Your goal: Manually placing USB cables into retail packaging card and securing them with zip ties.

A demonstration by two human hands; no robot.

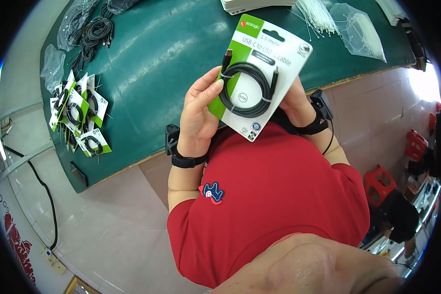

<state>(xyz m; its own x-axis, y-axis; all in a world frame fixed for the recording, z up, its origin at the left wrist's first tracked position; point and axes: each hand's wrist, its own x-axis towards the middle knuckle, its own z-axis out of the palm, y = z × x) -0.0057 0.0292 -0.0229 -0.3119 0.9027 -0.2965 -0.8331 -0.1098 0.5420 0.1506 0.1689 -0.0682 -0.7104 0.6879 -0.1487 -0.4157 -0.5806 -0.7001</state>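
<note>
I hold a green-and-white backing card [274, 59] in front of my chest, with a coiled black cable [247, 90] tied onto it. My left hand [201, 110] grips the card's left edge, thumb on the front beside the coil. My right hand [295, 100] is mostly hidden behind the card's right side and supports it from the back. Both wrists wear black bands. The card is tilted, its top leaning to the right, above the edge of the green table [171, 54].
A pile of finished cable cards [78, 115] lies at the table's left end, with loose black cables [95, 32] and clear bags behind it. White zip ties [318, 17] and a plastic bag [360, 29] lie at the far right. Red stools [377, 181] stand on the floor.
</note>
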